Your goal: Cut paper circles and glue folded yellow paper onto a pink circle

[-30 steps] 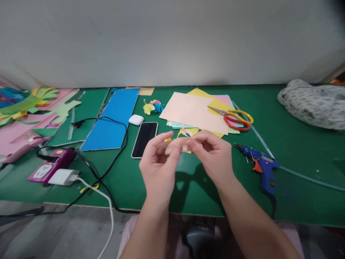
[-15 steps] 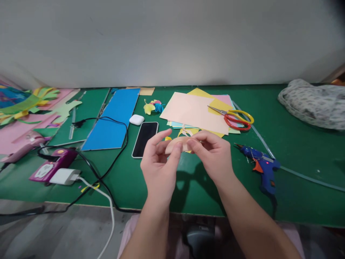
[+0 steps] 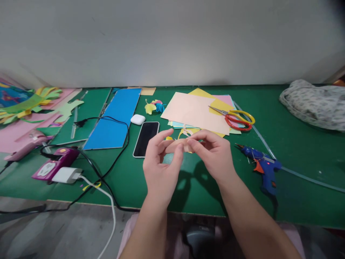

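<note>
Between my two hands is a small piece of pale peach paper (image 3: 170, 147), held above the table's front half. My left hand (image 3: 163, 167) pinches it from the left with thumb and fingers. From the right, my right hand (image 3: 212, 154) grips its other end between thumb and forefinger, and those fingers hide part of it. Just beyond my fingers lie yellow paper scraps (image 3: 185, 132). Behind them a stack of coloured paper sheets (image 3: 194, 109) carries scissors (image 3: 234, 117) with red and yellow handles.
A blue glue gun (image 3: 261, 162) lies to the right, near a grey patterned cloth bundle (image 3: 309, 102). On the left are a phone (image 3: 145, 138), a white earbud case (image 3: 138, 119), a blue board (image 3: 113, 118), a purple power strip (image 3: 55, 165) with cables, and a pink glue gun (image 3: 28, 144).
The peach paper has tilted and been bent inward, so less of its curved face shows. My left thumb has shifted slightly right along it. The whole view has moved a little.
</note>
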`<state>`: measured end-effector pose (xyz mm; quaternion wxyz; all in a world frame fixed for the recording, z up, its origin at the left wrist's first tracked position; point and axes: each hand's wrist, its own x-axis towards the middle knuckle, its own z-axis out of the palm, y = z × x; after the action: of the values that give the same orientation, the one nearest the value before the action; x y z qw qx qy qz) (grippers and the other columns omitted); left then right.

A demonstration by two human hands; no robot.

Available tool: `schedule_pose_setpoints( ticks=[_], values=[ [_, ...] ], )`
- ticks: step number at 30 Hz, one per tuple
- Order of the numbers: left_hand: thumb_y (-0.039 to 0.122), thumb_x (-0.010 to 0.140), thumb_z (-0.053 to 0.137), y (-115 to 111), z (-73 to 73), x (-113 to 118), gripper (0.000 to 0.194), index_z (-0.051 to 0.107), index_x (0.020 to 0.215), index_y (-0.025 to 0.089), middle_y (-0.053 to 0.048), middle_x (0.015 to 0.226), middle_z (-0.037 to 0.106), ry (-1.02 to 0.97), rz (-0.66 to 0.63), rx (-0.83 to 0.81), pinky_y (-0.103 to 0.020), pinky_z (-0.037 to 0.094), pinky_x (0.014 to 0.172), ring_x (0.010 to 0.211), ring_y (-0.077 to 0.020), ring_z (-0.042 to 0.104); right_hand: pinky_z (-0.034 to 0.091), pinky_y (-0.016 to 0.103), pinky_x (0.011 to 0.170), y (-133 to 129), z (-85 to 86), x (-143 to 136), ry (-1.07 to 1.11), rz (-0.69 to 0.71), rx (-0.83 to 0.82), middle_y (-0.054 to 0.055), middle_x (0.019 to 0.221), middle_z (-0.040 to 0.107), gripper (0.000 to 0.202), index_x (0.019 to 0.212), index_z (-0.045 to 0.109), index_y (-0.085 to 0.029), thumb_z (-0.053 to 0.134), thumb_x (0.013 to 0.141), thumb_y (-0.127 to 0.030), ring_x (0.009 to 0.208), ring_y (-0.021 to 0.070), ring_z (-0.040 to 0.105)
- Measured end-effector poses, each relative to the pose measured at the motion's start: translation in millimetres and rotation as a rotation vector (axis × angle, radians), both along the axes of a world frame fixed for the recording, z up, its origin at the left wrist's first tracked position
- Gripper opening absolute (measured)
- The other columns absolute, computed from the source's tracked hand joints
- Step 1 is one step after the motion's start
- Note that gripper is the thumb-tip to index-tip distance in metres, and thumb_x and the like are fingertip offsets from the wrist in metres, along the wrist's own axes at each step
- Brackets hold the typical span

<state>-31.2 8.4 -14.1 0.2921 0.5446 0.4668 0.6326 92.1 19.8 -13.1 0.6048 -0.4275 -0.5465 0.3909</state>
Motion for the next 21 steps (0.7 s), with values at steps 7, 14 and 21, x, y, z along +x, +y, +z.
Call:
schedule_pose_setpoints(
  ticks=[7,14,21],
  values=[
    [0.021,0.073,0.073,4.5,-1.6,7.1,0.061,0.046,0.127,0.027,-0.001,0.082,0.067,-0.224,-0.231,-0.114,-0.027,0.057,0.073,0.076,-0.0138,0.067,0.048,0.022,0.057,0.8,0.4,-0.6,0.08,-0.029,0.002,-0.003,0.071,0.064,0.006,0.074,0.065,-0.021,0.065,0.08,-0.022,0.066,0.011,0.06],
    [0.023,0.07,0.075,9.3,0.6,8.5,0.066,0.04,0.126,0.028,0.003,0.073,0.066,-0.436,-0.181,-0.147,-0.02,0.054,0.063,0.064,-0.0098,0.065,0.047,0.02,0.055,0.3,0.3,-5.5,0.005,-0.037,-0.024,-0.002,0.072,0.064,0.007,0.072,0.064,-0.02,0.065,0.079,-0.023,0.066,0.0108,0.059],
    [0.019,0.069,0.075,10.3,3.1,1.3,0.068,0.039,0.125,0.027,0.005,0.067,0.066,-0.337,-0.137,-0.116,-0.017,0.05,0.057,0.058,-0.0081,0.062,0.051,0.022,0.056,5.2,-0.9,4.2,-0.003,-0.012,-0.081,0.0,0.079,0.068,0.009,0.078,0.069,-0.021,0.068,0.078,-0.029,0.067,0.0118,0.06]
  ],
)
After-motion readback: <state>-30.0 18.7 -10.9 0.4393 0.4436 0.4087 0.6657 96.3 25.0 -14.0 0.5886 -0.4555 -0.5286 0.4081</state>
